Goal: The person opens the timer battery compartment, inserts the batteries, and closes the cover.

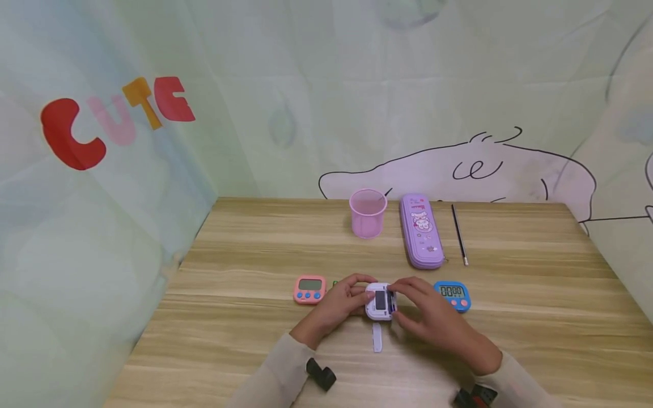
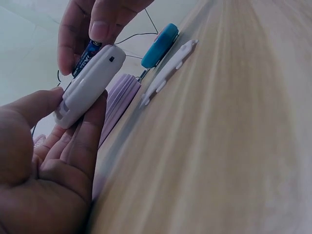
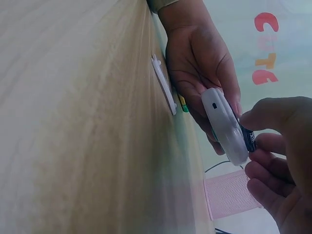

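Observation:
A white digital timer (image 1: 372, 311) is gripped between the thumb and fingers of my left hand (image 1: 336, 305), raised off the table with its back turned up. My right hand (image 1: 436, 320) pinches a dark blue battery (image 2: 87, 59) at the timer's open battery slot. In the right wrist view the battery (image 3: 249, 140) lies along the timer's edge, between thumb and fingers; how deep it sits is hidden. The loose white battery cover (image 1: 377, 338) lies on the table just below the timer. Behind the left hand a green battery (image 3: 183, 103) partly shows.
A pink timer (image 1: 309, 290) lies left of the hands, a blue timer (image 1: 452, 296) right of them. Farther back stand a pink mesh cup (image 1: 367, 218), a purple pencil case (image 1: 422, 232) and a black pencil (image 1: 459, 235). Fabric backdrops border the wooden table (image 1: 229, 340).

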Motion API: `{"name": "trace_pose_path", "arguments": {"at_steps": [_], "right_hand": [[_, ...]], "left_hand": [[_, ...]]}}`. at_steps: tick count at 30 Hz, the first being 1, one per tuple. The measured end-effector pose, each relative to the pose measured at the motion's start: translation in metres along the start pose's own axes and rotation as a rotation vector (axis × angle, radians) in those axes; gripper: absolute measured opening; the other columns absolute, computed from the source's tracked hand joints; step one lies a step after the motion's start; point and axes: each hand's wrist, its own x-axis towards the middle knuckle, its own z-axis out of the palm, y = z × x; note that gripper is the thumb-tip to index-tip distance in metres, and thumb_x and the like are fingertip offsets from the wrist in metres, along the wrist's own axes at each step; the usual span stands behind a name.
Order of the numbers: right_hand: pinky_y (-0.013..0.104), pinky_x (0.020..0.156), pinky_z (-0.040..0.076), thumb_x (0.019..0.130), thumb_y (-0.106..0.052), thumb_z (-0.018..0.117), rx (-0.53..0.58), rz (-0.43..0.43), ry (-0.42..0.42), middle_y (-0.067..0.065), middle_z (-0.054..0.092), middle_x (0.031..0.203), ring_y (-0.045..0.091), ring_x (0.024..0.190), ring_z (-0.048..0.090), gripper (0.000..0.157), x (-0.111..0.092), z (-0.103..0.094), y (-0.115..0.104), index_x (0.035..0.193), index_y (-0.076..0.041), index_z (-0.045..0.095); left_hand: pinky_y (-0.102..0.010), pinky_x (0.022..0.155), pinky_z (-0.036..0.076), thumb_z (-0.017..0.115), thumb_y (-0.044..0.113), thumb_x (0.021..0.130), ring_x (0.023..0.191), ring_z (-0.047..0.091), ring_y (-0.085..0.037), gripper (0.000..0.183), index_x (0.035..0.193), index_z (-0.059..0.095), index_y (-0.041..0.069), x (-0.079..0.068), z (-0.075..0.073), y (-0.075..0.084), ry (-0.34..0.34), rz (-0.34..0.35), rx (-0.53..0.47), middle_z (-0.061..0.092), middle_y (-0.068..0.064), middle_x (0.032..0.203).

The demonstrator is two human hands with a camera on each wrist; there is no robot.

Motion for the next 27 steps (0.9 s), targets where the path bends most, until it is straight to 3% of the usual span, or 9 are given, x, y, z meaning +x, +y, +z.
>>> {"name": "trace_pose_path", "arguments": {"at_steps": [11, 18, 27], "right_hand": [[0.039, 0.095, 0.05, 0.079, -0.023, 0.08, -0.032, 0.013, -0.036, -0.001, 0.057, 0.123, 0.016, 0.113, 0.055, 0.047, -0.0019, 0.0022, -0.0006, 0.122, -0.013, 0.064], [0.036, 0.095, 0.048, 0.081, -0.018, 0.079, -0.022, -0.054, -0.016, 0.001, 0.058, 0.121, 0.016, 0.112, 0.054, 0.039, -0.0012, 0.0045, 0.0011, 0.117, -0.011, 0.065], [0.038, 0.096, 0.047, 0.083, -0.022, 0.077, -0.027, -0.051, -0.019, 0.001, 0.056, 0.124, 0.018, 0.115, 0.052, 0.045, -0.0016, 0.0033, 0.0028, 0.125, -0.013, 0.061]], "left_hand": [[-0.035, 0.085, 0.056, 0.062, 0.015, 0.097, 0.103, 0.066, -0.025, 0.035, 0.129, 0.053, 0.005, 0.0012, -0.0004, -0.001, 0.017, -0.014, 0.01, 0.066, -0.015, 0.119], [-0.034, 0.085, 0.056, 0.062, 0.013, 0.097, 0.102, 0.066, -0.024, 0.036, 0.13, 0.052, 0.004, 0.0004, -0.0004, -0.0004, 0.014, -0.011, -0.001, 0.066, -0.016, 0.118], [-0.034, 0.085, 0.056, 0.062, 0.013, 0.097, 0.102, 0.066, -0.024, 0.036, 0.13, 0.052, 0.004, 0.0007, -0.0005, 0.0002, 0.008, -0.009, 0.001, 0.066, -0.016, 0.119]]}}
